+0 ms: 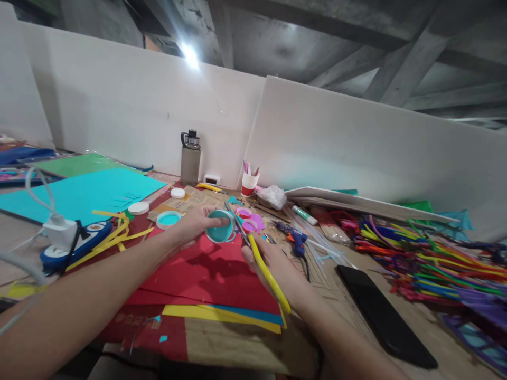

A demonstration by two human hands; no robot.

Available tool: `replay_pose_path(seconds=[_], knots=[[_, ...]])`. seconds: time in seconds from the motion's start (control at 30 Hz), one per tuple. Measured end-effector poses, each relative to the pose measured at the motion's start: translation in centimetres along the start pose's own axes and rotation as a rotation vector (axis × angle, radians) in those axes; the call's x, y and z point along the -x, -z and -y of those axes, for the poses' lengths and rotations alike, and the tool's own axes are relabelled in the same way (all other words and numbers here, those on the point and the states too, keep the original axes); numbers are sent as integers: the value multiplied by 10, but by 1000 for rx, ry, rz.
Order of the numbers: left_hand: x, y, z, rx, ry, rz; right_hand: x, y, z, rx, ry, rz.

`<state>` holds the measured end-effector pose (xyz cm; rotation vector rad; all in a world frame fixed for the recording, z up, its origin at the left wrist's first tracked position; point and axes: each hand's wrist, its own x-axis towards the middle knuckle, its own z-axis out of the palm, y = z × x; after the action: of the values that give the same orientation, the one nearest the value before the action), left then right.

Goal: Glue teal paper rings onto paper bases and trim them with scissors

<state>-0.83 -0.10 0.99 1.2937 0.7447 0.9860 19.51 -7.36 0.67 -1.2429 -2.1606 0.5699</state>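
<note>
Above the red paper sheets (206,274), my left hand (194,227) grips a small round white-rimmed cup (220,227) with a turquoise inside, thumb over its edge. My right hand (269,258) is wrapped round yellow-handled scissors (263,269), whose blades lie right beside the cup's right rim. Whether the blades touch the cup is hard to tell. A similar turquoise-lined lid (168,219) rests on the table left of my left hand. Behind my hands are two pink round pieces (249,226) on purple paper.
Turquoise sheets (87,195), yellow strips (114,237) and a power strip (79,245) are at left. At the back stand a bottle (190,158) and a pen cup (250,184). A glue gun (295,237), a black phone (384,314) and colourful pipe cleaners (431,258) lie at right.
</note>
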Motion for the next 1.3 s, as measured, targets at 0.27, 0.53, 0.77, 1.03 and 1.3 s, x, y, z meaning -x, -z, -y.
replay_pose_path(seconds=[0.27, 0.53, 0.77, 1.03, 1.3], knots=[[0, 0, 0, -18, 2, 1, 0, 1, 0, 12, -7, 0], [0, -1, -1, -41, -3, -13, 1, 2, 3, 4, -7, -9], [0, 0, -1, -49, 0, -13, 1, 2, 3, 7, -2, -10], [-1, 4, 1, -83, -10, -5, 0, 2, 2, -8, 12, -5], [-1, 7, -5, -147, 0, 26, 0, 4, 3, 0, 3, 25]])
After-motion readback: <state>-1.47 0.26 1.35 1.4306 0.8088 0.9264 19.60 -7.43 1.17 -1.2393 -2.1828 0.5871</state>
